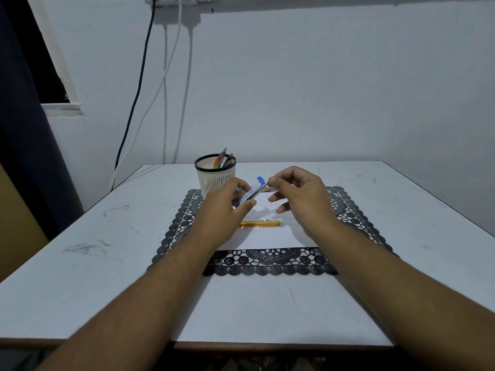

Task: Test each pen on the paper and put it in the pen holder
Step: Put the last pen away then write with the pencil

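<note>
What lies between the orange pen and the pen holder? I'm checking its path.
In the head view, the left hand holding a blue-capped pen over the paper.

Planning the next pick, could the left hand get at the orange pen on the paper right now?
Probably not yet: the left hand grips the blue-capped pen. The orange pen lies uncovered on the paper just below.

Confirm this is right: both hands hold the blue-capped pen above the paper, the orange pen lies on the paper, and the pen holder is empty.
One detail is wrong: the pen holder is not empty; the head view shows several pens standing in it. The rest holds: the left hand and right hand hold the blue-capped pen above the paper, where the orange pen lies.
</note>
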{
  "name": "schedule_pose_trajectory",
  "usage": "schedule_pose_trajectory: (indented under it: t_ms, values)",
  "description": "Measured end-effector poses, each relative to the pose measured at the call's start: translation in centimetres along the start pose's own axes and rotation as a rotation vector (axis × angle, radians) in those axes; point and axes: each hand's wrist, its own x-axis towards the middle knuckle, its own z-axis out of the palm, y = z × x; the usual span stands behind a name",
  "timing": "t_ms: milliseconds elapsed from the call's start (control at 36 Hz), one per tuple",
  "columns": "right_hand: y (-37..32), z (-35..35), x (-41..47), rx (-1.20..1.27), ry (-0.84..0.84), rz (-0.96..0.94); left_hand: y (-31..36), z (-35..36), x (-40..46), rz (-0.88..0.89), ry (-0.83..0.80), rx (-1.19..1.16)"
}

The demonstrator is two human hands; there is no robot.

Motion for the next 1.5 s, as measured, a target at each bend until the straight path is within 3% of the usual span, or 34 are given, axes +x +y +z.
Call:
schedule_pose_trajectory:
  t_ms: [694,944,1500]
  values:
    - [-0.17,0.22,-0.19,0.023,0.127,-0.058,0.06,0.04,-0.10,0.002,-0.010,-0.028]
    - [-0.79,0.63,-0.47,0.207,0.075,0.002,0.18,0.01,-0.11,-0.003,-0.005,-0.009]
    - [-0.36,0.60,-0.21,0.181,-0.010,-0.007,0.74,0.01,-0.29,0.032,0.000,0.063]
